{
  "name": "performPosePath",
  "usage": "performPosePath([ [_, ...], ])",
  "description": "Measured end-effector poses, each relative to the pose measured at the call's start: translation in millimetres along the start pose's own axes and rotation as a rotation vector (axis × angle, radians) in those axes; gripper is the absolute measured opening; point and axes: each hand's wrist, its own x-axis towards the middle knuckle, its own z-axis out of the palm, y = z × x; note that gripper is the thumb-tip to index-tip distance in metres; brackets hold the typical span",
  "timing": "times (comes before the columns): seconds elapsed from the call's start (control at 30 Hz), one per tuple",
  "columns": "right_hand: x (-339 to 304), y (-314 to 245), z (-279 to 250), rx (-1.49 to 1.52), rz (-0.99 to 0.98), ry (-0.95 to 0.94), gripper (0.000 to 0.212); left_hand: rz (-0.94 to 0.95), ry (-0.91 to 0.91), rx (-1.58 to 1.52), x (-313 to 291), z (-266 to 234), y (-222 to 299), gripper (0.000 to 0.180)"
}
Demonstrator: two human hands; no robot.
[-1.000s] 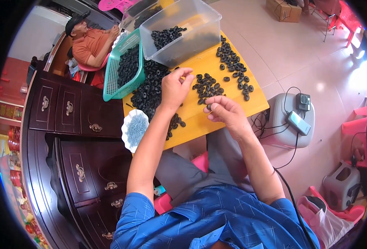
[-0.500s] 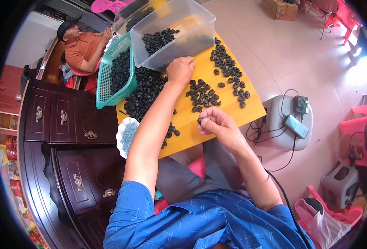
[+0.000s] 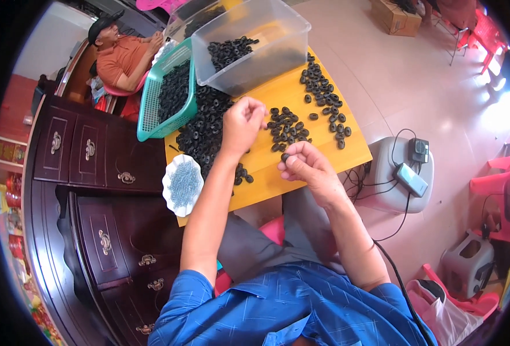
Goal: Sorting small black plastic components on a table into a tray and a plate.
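Note:
My right hand (image 3: 312, 173) pinches a small black ring-shaped part (image 3: 285, 157) between thumb and fingertips, over the near side of the yellow table (image 3: 266, 176). Farther left, my left hand (image 3: 243, 126) hovers above the table with its fingers curled together; whatever they may hold is hidden. Beneath and beside the left forearm spreads a large heap of black ring parts (image 3: 200, 130). A smaller cluster of the same parts (image 3: 289, 130) lies between and beyond my hands. A third group (image 3: 327, 101) runs along the table's right edge.
A clear plastic bin (image 3: 237, 81) and a green basket (image 3: 151, 131), both holding black parts, stand at the back. A white scalloped dish (image 3: 168, 185) of tiny blue-grey pieces sits at the left edge. Dark drawers (image 3: 116, 230) flank the table; a co-worker (image 3: 122, 60) sits beyond.
My left hand has drawn back toward me from the clear bin's near edge. The right hand keeps its pinch on the black ring part. The view has shifted slightly.

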Motion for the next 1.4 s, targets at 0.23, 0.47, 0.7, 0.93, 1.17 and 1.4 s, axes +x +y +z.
performPosePath([
  [0.23, -1, 7, 1, -0.079, -0.044, -0.042, 0.027, -0.138, 0.118, -0.254, -117, -9, 19, 0.006],
  [0.47, -6, 14, 14, -0.199, -0.058, -0.142, 0.019, -0.092, 0.198, -0.342, -174, -14, 39, 0.006],
  [0.7, -10, 28, 20, -0.436, 0.009, -0.313, 0.016, -0.101, 0.262, -0.399, -208, -20, 30, 0.009],
  [0.93, -10, 46, 30, -0.479, 0.002, -0.386, 0.016, -0.024, 0.326, -0.26, -223, -29, 21, 0.01],
  [1.17, -18, 63, 45, -0.79, -0.071, -0.4, 0.026, 0.023, 0.391, -0.127, -237, -33, 14, 0.011],
  [1.4, -23, 66, 50, -0.922, -0.148, -0.405, 0.017, 0.05, 0.342, -0.063, -242, -44, 8, 0.008],
])
